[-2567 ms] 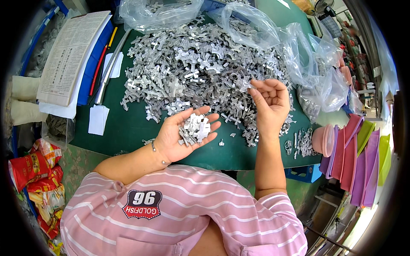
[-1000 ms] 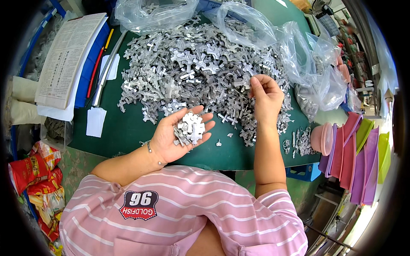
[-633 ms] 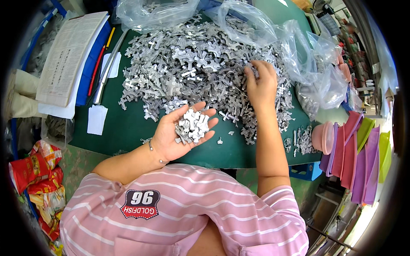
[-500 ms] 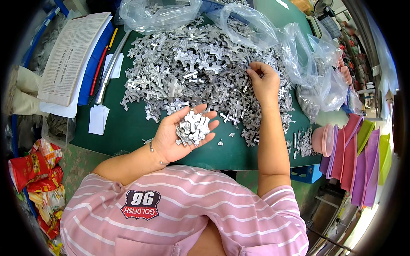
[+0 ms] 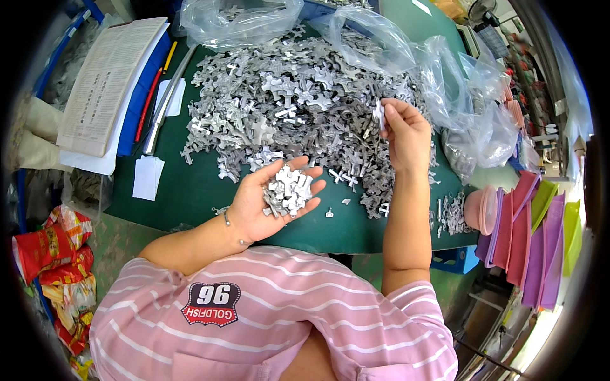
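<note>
A heap of small silver metal cross pendants point(image 5: 292, 89) spreads over the dark green table. My left hand point(image 5: 246, 202) is turned palm up near the heap's front edge, fingers curled around a small pile of light silver pendants point(image 5: 289, 192). Over the right part of the heap, my right hand point(image 5: 408, 136) pinches one pale silver pendant point(image 5: 379, 115) between thumb and fingertips. Its exact shape is partly covered by the fingers. A tiny loose silver piece point(image 5: 329, 213) lies on the table between my two forearms.
Clear plastic bags point(image 5: 445, 82) lie along the heap's back and right side. At left are a printed sheet point(image 5: 105, 82), pencils, a metal ruler point(image 5: 166, 95) and white cards point(image 5: 148, 178). A pink tub point(image 5: 480, 208) and colourful plastic bins point(image 5: 524, 241) stand at right.
My right hand has lifted from the heap and drawn slightly right and toward me, with a silver pendant now showing in its pinch. My left hand stays in place with its pile.
</note>
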`<control>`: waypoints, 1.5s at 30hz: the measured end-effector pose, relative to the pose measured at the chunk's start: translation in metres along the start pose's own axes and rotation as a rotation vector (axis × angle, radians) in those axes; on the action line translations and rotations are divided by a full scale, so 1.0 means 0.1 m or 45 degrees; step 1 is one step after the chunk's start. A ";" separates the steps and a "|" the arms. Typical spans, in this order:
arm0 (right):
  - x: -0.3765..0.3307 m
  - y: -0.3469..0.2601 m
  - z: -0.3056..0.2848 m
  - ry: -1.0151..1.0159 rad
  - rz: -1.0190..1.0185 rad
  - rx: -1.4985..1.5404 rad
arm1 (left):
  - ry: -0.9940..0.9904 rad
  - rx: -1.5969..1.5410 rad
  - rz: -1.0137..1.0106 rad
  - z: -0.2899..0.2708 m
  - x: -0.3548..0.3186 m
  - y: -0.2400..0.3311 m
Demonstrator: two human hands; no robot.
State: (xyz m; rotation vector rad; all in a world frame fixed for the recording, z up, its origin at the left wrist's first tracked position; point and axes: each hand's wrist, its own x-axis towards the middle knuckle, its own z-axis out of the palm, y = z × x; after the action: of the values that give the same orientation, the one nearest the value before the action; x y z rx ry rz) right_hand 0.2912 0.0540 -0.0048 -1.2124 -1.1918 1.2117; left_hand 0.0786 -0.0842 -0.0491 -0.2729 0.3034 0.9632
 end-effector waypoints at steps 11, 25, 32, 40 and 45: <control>-0.87 -0.06 0.27 -0.298 -0.403 -0.521 | -0.272 -0.085 0.204 0.35 0.14 0.47; -0.95 0.04 0.25 -0.205 -0.388 -0.682 | -0.064 0.459 0.942 1.06 0.94 2.44; -0.81 0.17 0.68 -0.379 -0.615 -0.881 | 0.366 2.756 1.426 0.55 0.12 0.93; -0.80 0.37 0.96 -0.265 -0.847 -1.329 | 0.316 2.855 1.541 0.17 0.05 0.75; -0.78 0.43 0.86 -0.243 -0.772 -1.078 | 0.162 2.784 1.466 0.17 0.00 0.80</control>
State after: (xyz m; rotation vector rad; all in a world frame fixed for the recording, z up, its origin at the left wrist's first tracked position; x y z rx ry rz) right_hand 0.2045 -0.0237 -0.0460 -1.1711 -2.1412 0.3503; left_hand 0.0142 -0.0352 -0.0412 2.0368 1.4975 1.1398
